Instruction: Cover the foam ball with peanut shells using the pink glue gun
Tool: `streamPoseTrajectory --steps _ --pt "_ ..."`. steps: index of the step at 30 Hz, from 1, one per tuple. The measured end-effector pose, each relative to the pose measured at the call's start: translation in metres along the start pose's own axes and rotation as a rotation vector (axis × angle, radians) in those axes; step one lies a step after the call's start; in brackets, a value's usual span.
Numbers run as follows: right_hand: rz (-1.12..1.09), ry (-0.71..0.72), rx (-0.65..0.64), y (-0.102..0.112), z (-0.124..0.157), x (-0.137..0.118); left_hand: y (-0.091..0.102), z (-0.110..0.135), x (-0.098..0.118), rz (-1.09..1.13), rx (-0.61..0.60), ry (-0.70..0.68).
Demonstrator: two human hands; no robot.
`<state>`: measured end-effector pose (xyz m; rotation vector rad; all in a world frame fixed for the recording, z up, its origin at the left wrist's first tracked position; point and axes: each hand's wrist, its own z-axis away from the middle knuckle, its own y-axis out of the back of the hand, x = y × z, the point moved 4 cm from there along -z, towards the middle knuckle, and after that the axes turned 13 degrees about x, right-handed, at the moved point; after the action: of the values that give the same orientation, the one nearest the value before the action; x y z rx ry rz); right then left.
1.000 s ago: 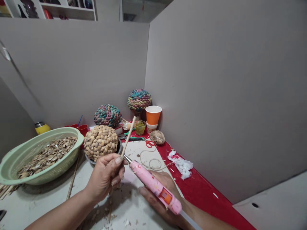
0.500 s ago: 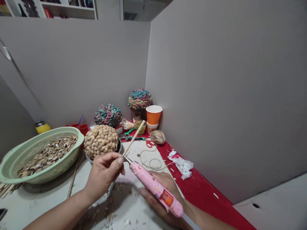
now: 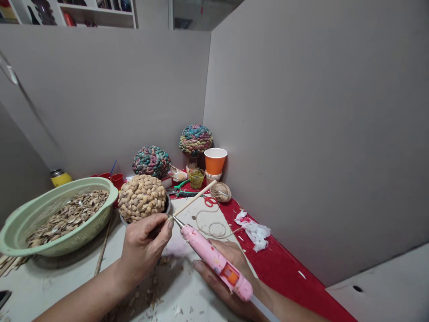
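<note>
My left hand point(image 3: 142, 248) pinches a thin wooden stick point(image 3: 196, 199) near its lower end; the stick slants up to the right over the table. My right hand point(image 3: 224, 268) grips a pink hot glue gun point(image 3: 216, 261), whose metal nozzle touches the stick right at my left fingertips. A ball covered in plain nut shells point(image 3: 142, 197) sits in a dark dish just behind my left hand.
A green colander of shells point(image 3: 20, 232) stands at the left. Two painted shell balls point(image 3: 150, 161), an orange paper cup point(image 3: 215, 160), twine ball point(image 3: 220, 192), scissors, pliers and crumpled tissue point(image 3: 254, 231) lie along the red cloth. Grey partition walls close the back and right.
The stick's free end has tipped further down to the right, from steep to nearly flat. The glue gun nozzle stays at the stick by my left fingertips.
</note>
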<state>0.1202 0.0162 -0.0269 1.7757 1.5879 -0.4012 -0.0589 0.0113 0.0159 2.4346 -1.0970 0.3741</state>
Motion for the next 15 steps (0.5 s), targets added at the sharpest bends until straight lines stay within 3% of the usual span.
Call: streamPoseTrajectory --steps 7,15 --pt "-0.073 -0.042 0.05 -0.0027 0.0042 0.0065 0.0011 0.0039 0.0025 -0.229 0.024 -0.481" --pt "-0.037 -0.094 0.003 -0.0035 0.0021 0.0051 0.0023 0.006 0.0039 -0.423 0.022 -0.704"
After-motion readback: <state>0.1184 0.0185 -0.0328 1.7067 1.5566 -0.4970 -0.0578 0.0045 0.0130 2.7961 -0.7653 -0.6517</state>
